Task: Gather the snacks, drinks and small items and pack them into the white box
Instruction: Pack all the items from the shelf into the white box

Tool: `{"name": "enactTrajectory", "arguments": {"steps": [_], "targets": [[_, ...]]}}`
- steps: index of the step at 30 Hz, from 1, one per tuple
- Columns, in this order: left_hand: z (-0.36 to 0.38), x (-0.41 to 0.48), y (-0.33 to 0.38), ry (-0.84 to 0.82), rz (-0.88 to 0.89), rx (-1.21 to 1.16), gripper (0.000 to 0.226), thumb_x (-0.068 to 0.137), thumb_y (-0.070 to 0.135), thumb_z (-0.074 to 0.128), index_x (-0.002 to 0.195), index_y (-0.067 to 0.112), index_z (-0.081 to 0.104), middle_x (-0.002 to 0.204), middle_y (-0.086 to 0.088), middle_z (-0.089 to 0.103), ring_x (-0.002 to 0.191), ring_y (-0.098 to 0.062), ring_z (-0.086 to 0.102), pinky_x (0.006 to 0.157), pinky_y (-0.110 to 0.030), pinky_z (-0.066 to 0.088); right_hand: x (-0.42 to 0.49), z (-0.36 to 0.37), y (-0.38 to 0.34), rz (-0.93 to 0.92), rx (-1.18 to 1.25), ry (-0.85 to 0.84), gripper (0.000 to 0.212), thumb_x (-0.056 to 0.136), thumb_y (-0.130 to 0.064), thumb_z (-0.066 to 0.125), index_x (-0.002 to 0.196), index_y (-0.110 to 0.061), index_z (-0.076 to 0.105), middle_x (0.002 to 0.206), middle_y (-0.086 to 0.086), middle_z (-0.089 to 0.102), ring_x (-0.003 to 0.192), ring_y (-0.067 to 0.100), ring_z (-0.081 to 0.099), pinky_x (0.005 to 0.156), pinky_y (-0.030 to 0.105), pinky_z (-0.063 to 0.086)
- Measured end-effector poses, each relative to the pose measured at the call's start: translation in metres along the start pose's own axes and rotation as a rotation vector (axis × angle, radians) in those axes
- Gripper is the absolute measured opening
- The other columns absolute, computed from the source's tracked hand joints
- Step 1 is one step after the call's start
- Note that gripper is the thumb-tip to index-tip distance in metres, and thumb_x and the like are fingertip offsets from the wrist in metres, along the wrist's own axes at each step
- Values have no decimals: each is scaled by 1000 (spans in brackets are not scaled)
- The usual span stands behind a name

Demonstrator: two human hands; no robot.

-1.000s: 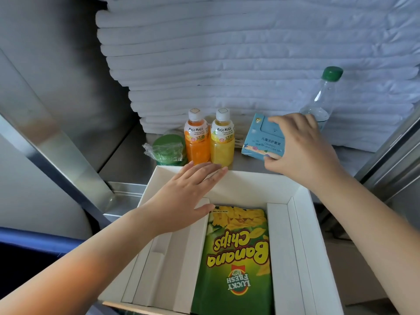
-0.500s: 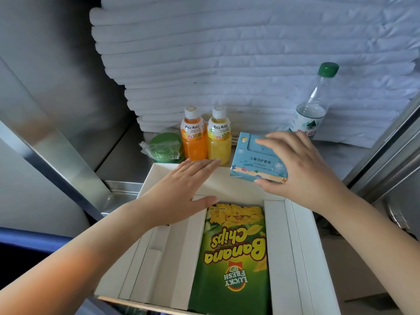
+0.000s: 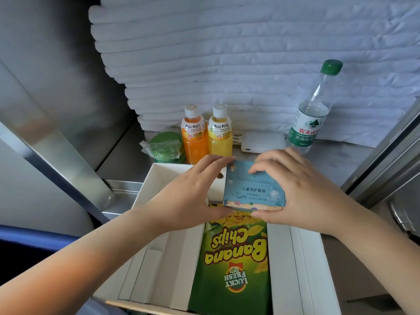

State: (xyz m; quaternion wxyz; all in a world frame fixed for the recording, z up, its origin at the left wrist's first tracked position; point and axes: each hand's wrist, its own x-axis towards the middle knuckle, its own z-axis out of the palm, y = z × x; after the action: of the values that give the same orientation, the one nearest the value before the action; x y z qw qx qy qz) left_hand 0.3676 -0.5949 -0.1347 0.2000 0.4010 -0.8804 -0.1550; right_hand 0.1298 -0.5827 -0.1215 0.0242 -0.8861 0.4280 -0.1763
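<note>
A light-blue children's care set box (image 3: pixel 253 189) hangs over the far end of the white box (image 3: pixel 304 264). My right hand (image 3: pixel 295 189) grips its right side and my left hand (image 3: pixel 195 192) holds its left edge. Inside the white box lies a green Banana Chips bag (image 3: pixel 234 262), in the middle channel. Behind the white box stand an orange Mogu Mogu bottle (image 3: pixel 194 135), a yellow Mogu Mogu bottle (image 3: pixel 220 133), a green wrapped round item (image 3: pixel 166 147), a small white device (image 3: pixel 262 142) and a green-capped water bottle (image 3: pixel 314 110).
A tall stack of folded white linen (image 3: pixel 250 53) fills the back. Metal rails (image 3: pixel 56 151) slant along the left, and a metal frame (image 3: pixel 386 146) rises at the right. The items stand on a grey metal shelf (image 3: pixel 122 160).
My right hand carried the blue care set box from the shelf toward me, over the white box. My left hand rose and took its left edge. The white device behind is now uncovered.
</note>
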Motion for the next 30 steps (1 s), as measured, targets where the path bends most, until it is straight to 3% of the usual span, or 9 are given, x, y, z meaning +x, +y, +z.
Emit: {"name": "enactTrajectory", "arguments": {"steps": [7, 10, 13, 16, 21, 23, 25, 27, 30], "targets": [[14, -10, -1, -204, -114, 180, 87, 68, 70, 62, 138, 31, 26, 127, 21, 37, 90, 5, 41, 60, -3, 31, 1, 16, -6, -34, -90, -339, 53, 66, -74, 49, 102, -38, 32, 111, -20, 36, 103, 2, 31, 72, 24, 37], [26, -8, -7, -258, -155, 282, 85, 70, 69, 62, 136, 26, 28, 125, 13, 41, 91, -1, 47, 69, -12, 42, 11, 36, -8, -56, -169, -469, 53, 75, -63, 58, 110, -29, 36, 112, -11, 41, 103, 8, 37, 66, 23, 31], [34, -5, -14, -321, -196, 370, 79, 72, 63, 65, 132, 22, 32, 122, 8, 47, 96, -9, 55, 73, -26, 52, 20, 46, -6, -63, -124, -517, 46, 83, -52, 58, 115, -24, 42, 117, -5, 46, 105, 11, 41, 74, 23, 36], [42, -8, -18, -368, -206, 451, 80, 74, 62, 63, 133, 18, 32, 121, 4, 50, 97, -13, 56, 72, -29, 52, 17, 45, -3, -53, -60, -539, 40, 86, -45, 58, 118, -27, 45, 127, -7, 42, 112, 11, 41, 86, 30, 46], [40, -13, -22, -334, -201, 590, 80, 78, 64, 57, 136, 15, 30, 128, 0, 46, 108, -16, 51, 89, -34, 48, 8, 42, -4, -32, -106, -571, 33, 90, -36, 55, 121, -31, 47, 122, -8, 42, 106, 13, 47, 78, 32, 49], [38, -19, -20, -326, -146, 619, 87, 84, 61, 51, 145, 12, 14, 142, -4, 34, 123, -19, 42, 103, -36, 38, 8, 40, -6, -28, -86, -620, 38, 92, -34, 52, 130, -33, 45, 124, -8, 43, 101, 14, 52, 79, 33, 50], [37, -30, -16, -402, -45, 570, 88, 91, 57, 42, 148, 16, -10, 157, -6, 5, 141, -20, 15, 116, -36, 12, 7, 40, -7, -47, -86, -666, 42, 95, -35, 47, 137, -33, 41, 129, -6, 42, 103, 16, 53, 83, 35, 50], [35, -42, -12, -541, 28, 461, 77, 95, 56, 29, 140, 23, -25, 153, -2, -20, 140, -14, -17, 109, -32, -12, 4, 39, -7, -54, -95, -725, 47, 97, -35, 44, 142, -34, 33, 139, -1, 37, 110, 18, 51, 89, 36, 49], [36, -50, -12, -703, 5, 382, 68, 97, 56, 19, 136, 27, -28, 148, 0, -30, 135, -10, -28, 106, -29, -16, 2, 39, -7, -46, -152, -830, 53, 100, -34, 37, 148, -37, 16, 158, 0, 7, 127, 23, 42, 101, 37, 42]]}}
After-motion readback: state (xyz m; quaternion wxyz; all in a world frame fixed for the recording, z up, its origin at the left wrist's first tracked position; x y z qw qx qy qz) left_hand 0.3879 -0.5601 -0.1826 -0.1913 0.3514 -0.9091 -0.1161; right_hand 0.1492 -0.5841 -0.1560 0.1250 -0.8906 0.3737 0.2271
